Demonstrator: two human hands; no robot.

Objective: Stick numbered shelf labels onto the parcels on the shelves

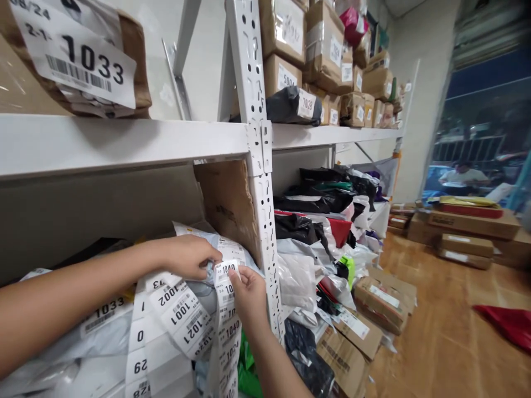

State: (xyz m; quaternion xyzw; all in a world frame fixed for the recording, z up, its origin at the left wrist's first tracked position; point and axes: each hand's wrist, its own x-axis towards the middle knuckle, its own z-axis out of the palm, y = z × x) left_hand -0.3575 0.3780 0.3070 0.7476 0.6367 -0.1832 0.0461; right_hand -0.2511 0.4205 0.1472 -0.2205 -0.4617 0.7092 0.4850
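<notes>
My right hand (249, 290) pinches the top of a long strip of white barcode labels (228, 331) between thumb and finger; the label at its upper end reads 1040. Just left of it, my left hand (193, 257) has its fingers curled closed beside the strip's top edge, against a pale grey plastic parcel (205, 287). What those fingers grip is hidden. More label strips (176, 309) hang below my left hand, with numbers such as 1002, 1001 and 1021. Under my left forearm lies a bagged parcel (103, 318) labelled 1033.
A perforated white shelf post (261, 221) stands close to my right hand. Above runs a shelf beam (124, 141) bearing a parcel (135, 66) marked 1033. Bagged parcels (298, 229) fill the neighbouring bay. Cardboard boxes (381, 301) lie on the wooden floor (440, 342). A person (463, 176) sits outside.
</notes>
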